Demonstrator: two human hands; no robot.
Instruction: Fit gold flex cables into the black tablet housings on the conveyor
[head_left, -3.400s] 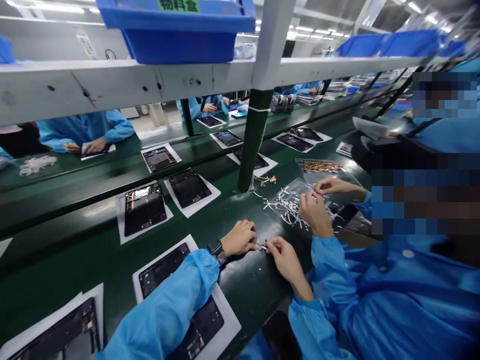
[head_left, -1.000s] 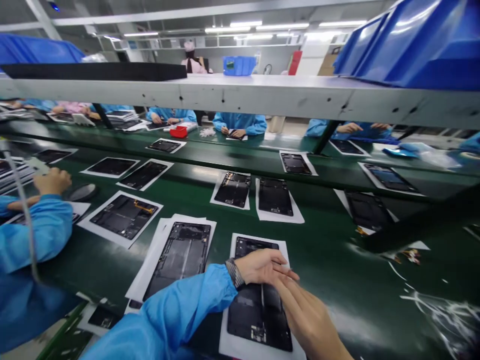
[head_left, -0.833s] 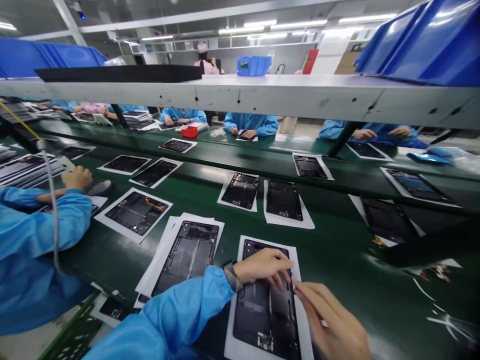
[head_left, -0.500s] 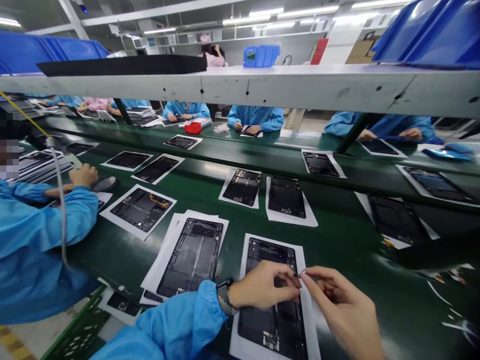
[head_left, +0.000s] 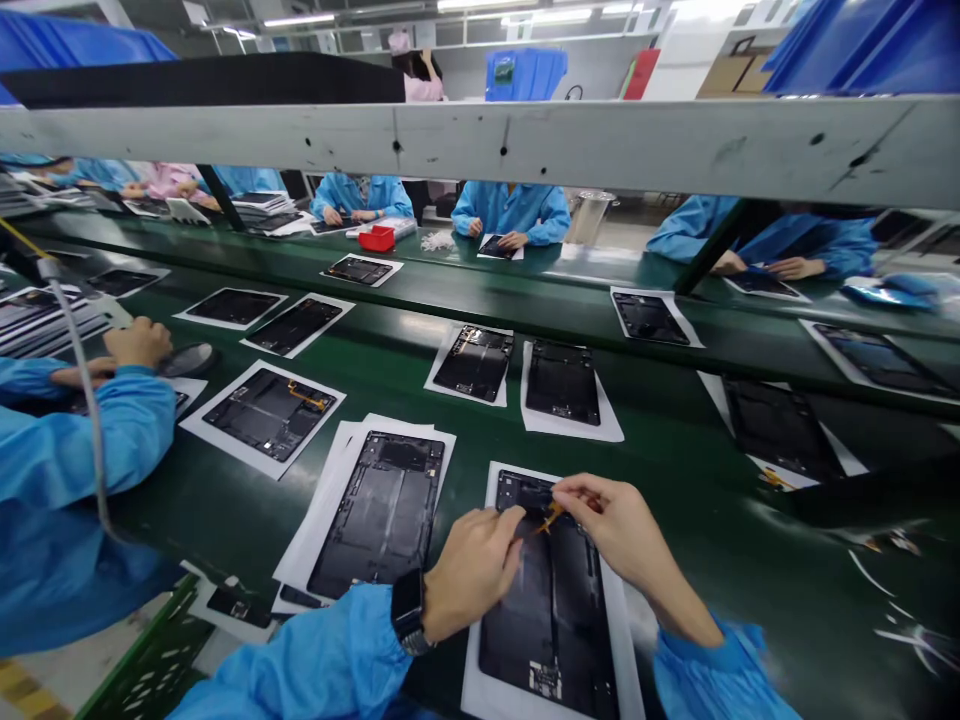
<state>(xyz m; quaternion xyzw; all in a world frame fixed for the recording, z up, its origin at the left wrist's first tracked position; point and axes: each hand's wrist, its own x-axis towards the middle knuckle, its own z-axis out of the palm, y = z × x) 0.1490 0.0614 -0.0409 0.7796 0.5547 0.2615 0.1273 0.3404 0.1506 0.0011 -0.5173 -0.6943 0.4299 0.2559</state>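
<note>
right hand (head_left: 615,535) is closed in a pinch on a thin orange flex cable (head_left: 553,517), right over a black tablet back housing (head_left: 551,620) on a white paper sheet (head_left: 474,690). left hand (head_left: 474,572), with a black smartwatch (head_left: 409,610), is curled just beside it, can't tell if it's gripping anything. tight on the left, with a second black tablet housing (head_left: 382,515) on paper just beside the sheet, but open green conveyor belt (head_left: 720,560) to the right. farther off, a co-worker's blue sleeve (head_left: 82,450) at the left, a grey shelf rail (head_left: 480,140) across the view, and a blue plastic bin (head_left: 525,75) whose label is too small to read.
</note>
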